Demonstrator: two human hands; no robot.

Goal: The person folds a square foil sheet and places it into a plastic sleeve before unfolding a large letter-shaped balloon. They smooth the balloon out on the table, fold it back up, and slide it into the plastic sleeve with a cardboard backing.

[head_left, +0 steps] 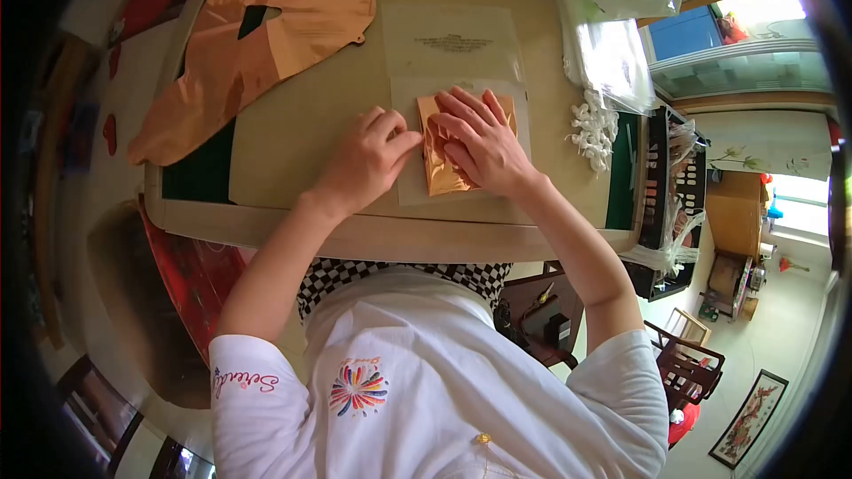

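A folded, shiny copper-coloured foil piece [440, 173] lies on a clear plastic bag [406, 179] on the table. My right hand [484, 144] rests flat on the foil with its fingers spread, covering much of it. At the foil's left edge is my left hand [371, 158], its fingers curled and thumb and fingertips pressed together; whatever they may pinch is hidden. Printed text shows on the bag's upper part, beyond the hands.
A large copper-coloured foil balloon [306, 13] lies flat at the table's left. On the right are clear plastic bags [612, 58], a bunch of white ties [593, 129] and a black crate [658, 186] beside the table edge [399, 229].
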